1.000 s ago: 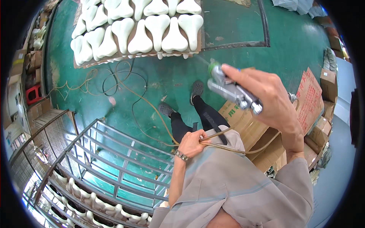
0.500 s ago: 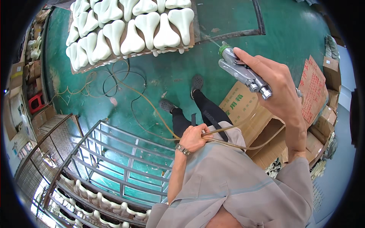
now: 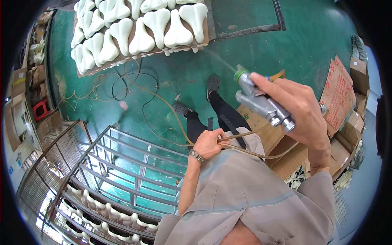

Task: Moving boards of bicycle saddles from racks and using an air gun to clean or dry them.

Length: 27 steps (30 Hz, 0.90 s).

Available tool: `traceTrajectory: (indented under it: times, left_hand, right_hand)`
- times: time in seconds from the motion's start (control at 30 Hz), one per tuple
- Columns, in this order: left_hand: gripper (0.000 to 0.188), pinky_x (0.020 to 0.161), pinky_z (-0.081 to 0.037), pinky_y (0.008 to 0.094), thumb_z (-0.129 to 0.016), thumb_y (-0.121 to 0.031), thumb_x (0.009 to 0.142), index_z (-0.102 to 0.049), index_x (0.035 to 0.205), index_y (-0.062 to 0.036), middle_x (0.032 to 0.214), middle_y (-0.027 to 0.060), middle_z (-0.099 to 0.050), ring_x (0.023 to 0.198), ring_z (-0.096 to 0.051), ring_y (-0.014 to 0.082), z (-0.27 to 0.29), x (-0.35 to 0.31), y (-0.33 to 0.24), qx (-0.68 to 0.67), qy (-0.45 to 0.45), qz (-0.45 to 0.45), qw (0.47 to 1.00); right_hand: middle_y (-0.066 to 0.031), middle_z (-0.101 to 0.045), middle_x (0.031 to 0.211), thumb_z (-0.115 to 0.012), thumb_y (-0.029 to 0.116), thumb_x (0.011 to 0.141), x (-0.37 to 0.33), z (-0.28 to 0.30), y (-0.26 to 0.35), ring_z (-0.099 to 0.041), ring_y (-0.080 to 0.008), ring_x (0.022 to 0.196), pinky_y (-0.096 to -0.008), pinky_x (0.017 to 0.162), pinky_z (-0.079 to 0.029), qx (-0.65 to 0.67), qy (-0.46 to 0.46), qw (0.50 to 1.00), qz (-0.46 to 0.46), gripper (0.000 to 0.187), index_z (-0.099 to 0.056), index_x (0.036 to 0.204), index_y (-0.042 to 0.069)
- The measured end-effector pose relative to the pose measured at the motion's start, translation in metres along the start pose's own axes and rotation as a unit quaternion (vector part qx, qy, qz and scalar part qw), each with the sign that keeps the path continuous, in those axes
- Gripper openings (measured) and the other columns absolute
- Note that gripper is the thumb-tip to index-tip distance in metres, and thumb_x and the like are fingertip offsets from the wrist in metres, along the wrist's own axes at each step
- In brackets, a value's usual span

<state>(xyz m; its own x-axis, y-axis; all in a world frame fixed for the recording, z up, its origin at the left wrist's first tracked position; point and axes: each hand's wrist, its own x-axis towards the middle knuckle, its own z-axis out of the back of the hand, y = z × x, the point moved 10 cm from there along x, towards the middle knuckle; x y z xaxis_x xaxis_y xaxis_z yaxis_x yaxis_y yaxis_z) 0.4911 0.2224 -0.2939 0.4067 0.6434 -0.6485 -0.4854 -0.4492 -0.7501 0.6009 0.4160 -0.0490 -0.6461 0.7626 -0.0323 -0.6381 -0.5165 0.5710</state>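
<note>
1. My right hand (image 3: 296,100) wraps around a shiny silver metal spray gun (image 3: 263,104) with a green ring near its tip. I can't see the trigger, so I can't tell how hard my fingers squeeze it.
2. My left hand (image 3: 209,143) sits near my waist, with its fingers curled around a thin, yellow-brown rubbery hose (image 3: 261,156). The hose loops away to the right, and more of it runs left to the floor.
3. The smooth, pale cream bike-seat shapes (image 3: 157,24) lie in rows at the far left, on a flat brown board (image 3: 134,57). The gun is to the right of them and well apart from them.
4. A thin white mist (image 3: 220,58) comes out of the tip and points at the near right corner of the board. I can't tell if any lands on the seats.
5. To do this spraying well, I think I should aim the tip at the tops of the seats and sweep smoothly. Stopping in one spot could make the wet coat too thick.
6. My left hand should give the hose some slack, away from my grey clog-like shoes (image 3: 213,83) and the grey metal rack (image 3: 142,170) at the near left.
</note>
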Motion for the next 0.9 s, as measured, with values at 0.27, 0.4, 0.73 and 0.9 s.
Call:
traceTrajectory:
  times: [0.27, 0.4, 0.73, 0.9]
  left_hand:
    - [0.028, 0.060, -0.046, 0.0394, -0.082, -0.029, 0.086, -0.070, 0.088, -0.0047, 0.067, 0.0138, -0.068, 0.061, -0.065, 0.0299, -0.012, 0.009, -0.005, 0.016, 0.008, -0.023, 1.000]
    - [0.027, 0.061, -0.047, 0.0395, -0.082, -0.028, 0.086, -0.070, 0.088, -0.0043, 0.067, 0.0135, -0.069, 0.061, -0.065, 0.0301, -0.013, 0.016, -0.010, 0.019, 0.019, 0.001, 1.000]
    - [0.027, 0.062, -0.047, 0.0395, -0.083, -0.028, 0.086, -0.069, 0.088, -0.0038, 0.069, 0.0146, -0.070, 0.062, -0.066, 0.0297, -0.027, 0.034, -0.024, 0.019, 0.013, 0.001, 1.000]
    - [0.028, 0.061, -0.047, 0.0398, -0.083, -0.027, 0.086, -0.069, 0.088, -0.0034, 0.069, 0.0150, -0.070, 0.062, -0.066, 0.0307, -0.038, 0.047, -0.030, -0.004, 0.000, -0.009, 1.000]
  right_hand:
    - [-0.0190, -0.075, 0.103, -0.071, -0.009, 0.073, -0.015, 0.021, -0.024, -0.074, -0.0358, 0.088, -0.0394, 0.077, -0.058, -0.006, -0.019, 0.999, -0.041, 0.069, -0.064, 0.141, 0.003]
    - [-0.0178, -0.075, 0.103, -0.071, -0.010, 0.073, -0.023, 0.027, -0.038, -0.074, -0.0363, 0.089, -0.0409, 0.079, -0.058, -0.050, -0.002, 0.997, -0.065, 0.070, -0.064, 0.142, 0.003]
    - [-0.0172, -0.075, 0.104, -0.070, -0.008, 0.074, -0.022, 0.044, -0.062, -0.072, -0.0356, 0.086, -0.0408, 0.073, -0.056, -0.039, -0.052, 0.996, -0.055, 0.071, -0.063, 0.143, 0.005]
    - [-0.0186, -0.074, 0.101, -0.068, -0.010, 0.072, -0.029, 0.047, -0.065, -0.072, -0.0356, 0.084, -0.0397, 0.073, -0.056, -0.035, -0.018, 0.999, -0.036, 0.072, -0.063, 0.142, 0.001]
